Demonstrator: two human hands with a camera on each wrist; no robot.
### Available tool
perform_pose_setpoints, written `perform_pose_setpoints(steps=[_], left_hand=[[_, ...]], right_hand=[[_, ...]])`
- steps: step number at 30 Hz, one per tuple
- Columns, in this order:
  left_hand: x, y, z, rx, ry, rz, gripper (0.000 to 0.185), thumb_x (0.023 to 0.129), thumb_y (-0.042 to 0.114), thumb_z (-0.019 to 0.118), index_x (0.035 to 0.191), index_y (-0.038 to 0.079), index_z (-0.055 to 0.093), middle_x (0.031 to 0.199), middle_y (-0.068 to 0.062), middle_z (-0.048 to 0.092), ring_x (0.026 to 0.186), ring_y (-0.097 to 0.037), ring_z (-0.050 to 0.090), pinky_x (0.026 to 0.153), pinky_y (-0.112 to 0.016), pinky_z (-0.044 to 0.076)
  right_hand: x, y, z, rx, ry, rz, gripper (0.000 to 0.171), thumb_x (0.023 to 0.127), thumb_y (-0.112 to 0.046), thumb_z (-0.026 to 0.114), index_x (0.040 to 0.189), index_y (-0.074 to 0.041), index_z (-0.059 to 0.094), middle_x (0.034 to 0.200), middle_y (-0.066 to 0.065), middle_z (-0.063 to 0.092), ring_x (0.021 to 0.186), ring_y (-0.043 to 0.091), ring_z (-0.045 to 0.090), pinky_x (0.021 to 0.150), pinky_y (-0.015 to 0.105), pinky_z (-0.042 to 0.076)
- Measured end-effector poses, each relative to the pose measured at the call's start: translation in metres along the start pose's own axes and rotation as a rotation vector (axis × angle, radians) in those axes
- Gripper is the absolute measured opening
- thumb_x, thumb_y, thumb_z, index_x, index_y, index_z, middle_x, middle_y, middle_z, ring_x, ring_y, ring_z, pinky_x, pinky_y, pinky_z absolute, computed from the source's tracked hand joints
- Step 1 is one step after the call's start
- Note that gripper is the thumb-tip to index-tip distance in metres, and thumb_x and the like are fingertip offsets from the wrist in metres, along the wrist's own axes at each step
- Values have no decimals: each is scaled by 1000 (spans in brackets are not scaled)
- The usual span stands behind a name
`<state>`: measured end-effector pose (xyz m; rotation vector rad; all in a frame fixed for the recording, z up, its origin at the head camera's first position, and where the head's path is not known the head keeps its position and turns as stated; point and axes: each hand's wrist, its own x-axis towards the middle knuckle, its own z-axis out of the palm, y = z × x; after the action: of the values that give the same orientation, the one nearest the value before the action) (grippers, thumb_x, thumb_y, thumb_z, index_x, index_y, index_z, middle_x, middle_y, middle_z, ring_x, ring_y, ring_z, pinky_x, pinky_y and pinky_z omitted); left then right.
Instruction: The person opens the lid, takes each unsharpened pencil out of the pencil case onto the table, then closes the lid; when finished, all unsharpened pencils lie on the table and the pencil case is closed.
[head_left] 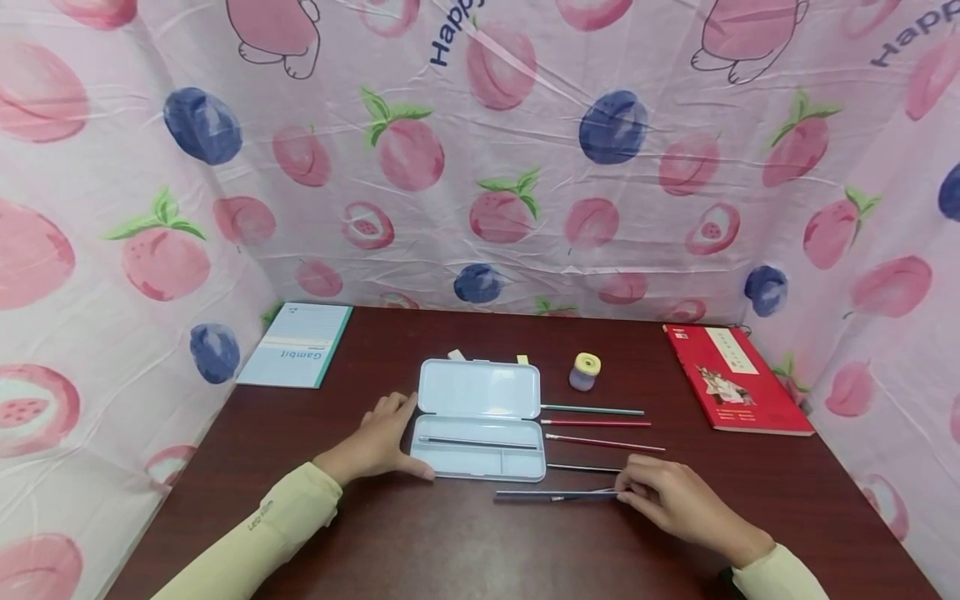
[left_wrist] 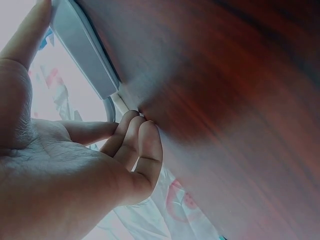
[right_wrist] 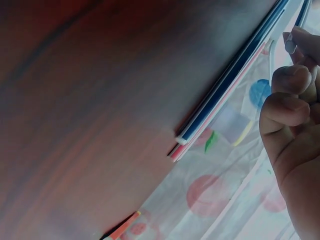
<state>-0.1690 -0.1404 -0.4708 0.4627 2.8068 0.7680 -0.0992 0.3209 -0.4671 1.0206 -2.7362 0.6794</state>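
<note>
Packing step, I judge: the left hand (head_left: 378, 442), fingers relaxed, steadies the open pencil case (head_left: 480, 421); at four o'clock, the right hand (head_left: 667, 496) pinches a dark pen (head_left: 555, 496), needing lifting into the tray.

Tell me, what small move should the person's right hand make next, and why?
Probably lift the dark pen and carry it to the open pencil case. The right hand pinches its end, the left hand steadies the case, and one pen already lies inside.
</note>
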Motion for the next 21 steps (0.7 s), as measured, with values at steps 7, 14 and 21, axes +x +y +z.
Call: perform_pose_setpoints(steps=[7, 14, 21], left_hand=[[0, 0, 0, -3, -3, -1, 139, 64, 60, 99, 167, -1, 29, 148, -18, 48, 126, -27, 45, 107, -51, 43], [0, 0, -1, 4, -3, 0, 139, 64, 60, 99, 167, -2, 29, 149, -19, 48, 127, -28, 45, 108, -51, 43], [0, -1, 0, 6, -2, 4, 139, 64, 60, 99, 167, -2, 29, 149, -19, 48, 127, -28, 45, 109, -52, 43]], right_hand=[[-7, 3, -5, 27, -25, -14, 28, 88, -13, 88, 94, -32, 69, 78, -24, 50, 69, -12, 43, 61, 15, 41], [-17, 7, -12, 34, -53, 24, 28, 88, -13, 87, 93, -34, 69, 79, -24, 51, 69, -11, 44, 60, 16, 41], [-25, 15, -17, 6, -44, -10, 27, 87, -14, 88, 91, -34, 71, 79, -21, 52, 70, -11, 44, 60, 15, 38]])
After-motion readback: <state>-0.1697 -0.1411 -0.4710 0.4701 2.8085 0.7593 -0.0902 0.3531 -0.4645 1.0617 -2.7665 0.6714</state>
